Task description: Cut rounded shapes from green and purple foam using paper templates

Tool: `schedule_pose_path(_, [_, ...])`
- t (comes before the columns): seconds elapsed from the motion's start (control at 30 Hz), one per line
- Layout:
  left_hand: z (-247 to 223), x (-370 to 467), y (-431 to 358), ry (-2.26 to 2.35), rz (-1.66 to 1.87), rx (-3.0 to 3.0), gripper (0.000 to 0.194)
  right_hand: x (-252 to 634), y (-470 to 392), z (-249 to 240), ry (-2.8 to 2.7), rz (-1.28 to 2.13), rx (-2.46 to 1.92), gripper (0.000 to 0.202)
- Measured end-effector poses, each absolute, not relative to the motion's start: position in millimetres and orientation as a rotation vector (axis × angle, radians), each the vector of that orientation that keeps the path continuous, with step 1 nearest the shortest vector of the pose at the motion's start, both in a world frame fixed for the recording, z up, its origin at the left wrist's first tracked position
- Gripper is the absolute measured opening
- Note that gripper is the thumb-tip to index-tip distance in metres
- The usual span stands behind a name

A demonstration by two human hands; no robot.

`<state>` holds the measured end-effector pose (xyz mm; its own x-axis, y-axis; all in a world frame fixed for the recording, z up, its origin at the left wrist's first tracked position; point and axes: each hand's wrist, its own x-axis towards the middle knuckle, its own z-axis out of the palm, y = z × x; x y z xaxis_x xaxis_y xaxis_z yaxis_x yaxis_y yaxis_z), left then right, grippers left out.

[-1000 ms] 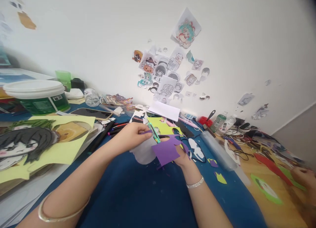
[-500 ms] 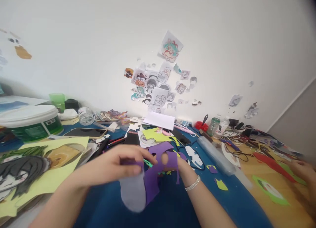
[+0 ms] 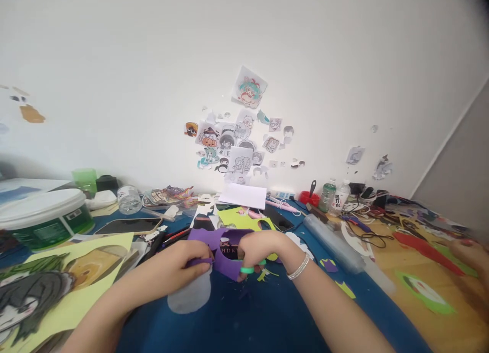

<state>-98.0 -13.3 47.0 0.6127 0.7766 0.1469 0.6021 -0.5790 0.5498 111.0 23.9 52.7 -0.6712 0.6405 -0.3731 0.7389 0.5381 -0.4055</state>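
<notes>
My left hand (image 3: 187,261) is closed, pinching the edge of a purple foam sheet (image 3: 229,269) that has large cut-out openings. A pale, translucent rounded piece (image 3: 190,294) hangs below those fingers. Bent at the wrist, my right hand (image 3: 260,248) is closed at the sheet's right side, with a silver bracelet on its wrist. Around its fingers show the green handle loops of scissors (image 3: 247,270); their blades are hidden. Dark packaging with lettering shows through an opening in the sheet. Small yellow-green scraps (image 3: 265,275) lie just under the right hand.
A white-lidded tub (image 3: 42,205), a phone (image 3: 130,225) and yellow sheets with drawings (image 3: 95,246) are on the left. To the right lie a clear plastic roll (image 3: 334,243), bottles (image 3: 338,197) and a red piece (image 3: 428,252). Another person's hand (image 3: 466,253) is at the far right.
The purple sheet has turned and shifted left and down. My right hand has come from behind it to its right edge, with green handles now showing. My view has tilted slightly upward.
</notes>
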Motion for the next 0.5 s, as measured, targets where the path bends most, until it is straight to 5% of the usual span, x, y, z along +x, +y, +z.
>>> schedule_pose_path(0.27, [52,-131,-11,1.022,0.391,2.28,0.028,147,-31,82,2.725,-1.215,0.506,0.015])
schedule_pose_path(0.5, [48,-101,-8,1.067,0.75,2.13,0.023,116,-12,34,3.102,-2.244,1.237,0.037])
